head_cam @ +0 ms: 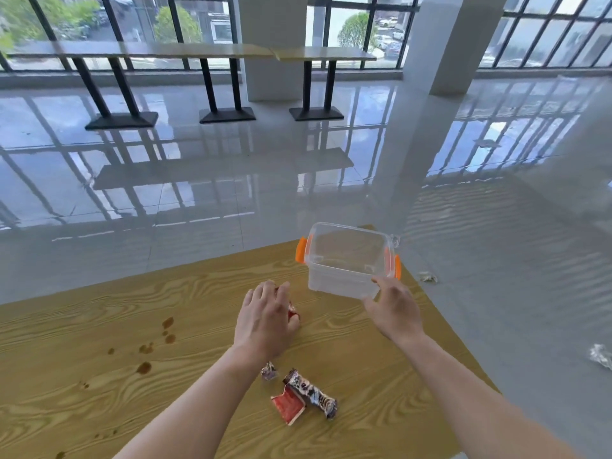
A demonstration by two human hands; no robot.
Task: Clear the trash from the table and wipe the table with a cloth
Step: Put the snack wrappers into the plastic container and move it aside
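A clear plastic bin (347, 260) with orange handles stands near the far corner of the wooden table (99, 326). My right hand (394, 309) grips its near right corner. My left hand (265, 316) is closed over a red wrapper (294, 313) on the table, just left of the bin. Nearer to me lie a small crumpled purple wrapper (269, 371), a dark snack wrapper (313, 392) and a flat red packet (288, 405). Brown spill stains (145, 349) mark the wood to the left. No cloth is in view.
The table's right edge runs diagonally past the bin, with glossy tiled floor beyond. Crumpled scraps lie on the floor (428, 277) (601, 356). Long tables (198, 51) on black pedestals and a white pillar (450, 44) stand by the windows.
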